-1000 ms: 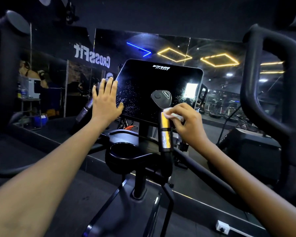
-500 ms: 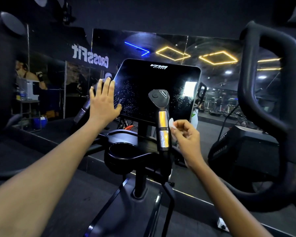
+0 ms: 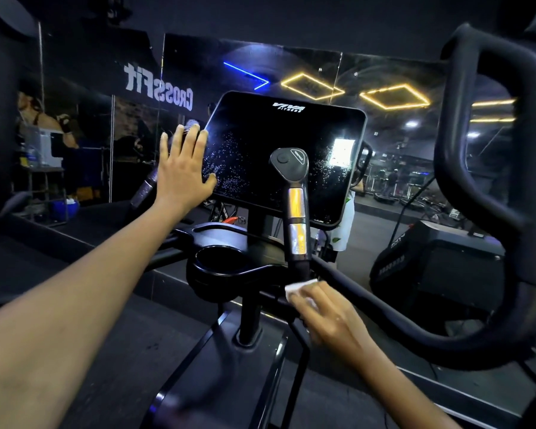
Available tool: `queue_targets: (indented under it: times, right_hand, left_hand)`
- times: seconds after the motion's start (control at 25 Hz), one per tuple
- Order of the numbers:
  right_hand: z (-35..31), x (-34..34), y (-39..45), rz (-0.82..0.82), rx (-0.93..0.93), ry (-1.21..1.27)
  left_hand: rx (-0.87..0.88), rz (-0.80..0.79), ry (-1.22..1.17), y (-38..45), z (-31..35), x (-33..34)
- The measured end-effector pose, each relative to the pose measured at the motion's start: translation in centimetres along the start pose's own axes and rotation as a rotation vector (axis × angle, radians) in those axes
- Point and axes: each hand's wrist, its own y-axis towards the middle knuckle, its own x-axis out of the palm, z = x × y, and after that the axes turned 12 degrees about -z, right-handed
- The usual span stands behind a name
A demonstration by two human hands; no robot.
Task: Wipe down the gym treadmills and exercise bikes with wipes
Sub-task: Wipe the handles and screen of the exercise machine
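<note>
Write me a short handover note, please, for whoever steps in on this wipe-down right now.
Left hand: open, flat against the left edge of the console screen.
Right hand: grips the white wipe, pressed on the handlebar at the base of the upright grip.
Done: cannot tell for sure.
Left: screen shows specks and needs wiping; the rest of the bars too.

The screen (image 3: 285, 156) of the exercise bike carries a white logo at the middle of its top edge, reading "VIVA" with a smaller word under it, too small to make out. In the wall mirror (image 3: 136, 119) behind, white lettering (image 3: 158, 87) reads "CROSSFIT" in reverse, the letters mirrored. Small print on the handle knob (image 3: 289, 161) is too blurred to read.
</note>
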Motion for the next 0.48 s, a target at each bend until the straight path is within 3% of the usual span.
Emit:
queue_targets:
  times: [0.12,0.28,0.4,0.48]
  right_hand:
    - [0.0,-0.8,1.8,0.087,0.099,0.082]
    - [-0.3,-1.7,0.8,-0.029,-0.042,0.031]
    - [0.9,-3.5,4.1,0.049,0.077,-0.001]
    - [1.0,-3.8,6.4,-0.068,-0.012,-0.155]
  left_hand:
    - [-0.01,0.007,-0.007,0.0,0.1,0.1]
    - [-0.008,0.0,-0.004,-0.1,0.0,0.1]
    - [-0.012,0.002,-0.01,0.0,0.0,0.1]
    - [-0.014,0.0,-0.013,0.0,0.0,0.1]
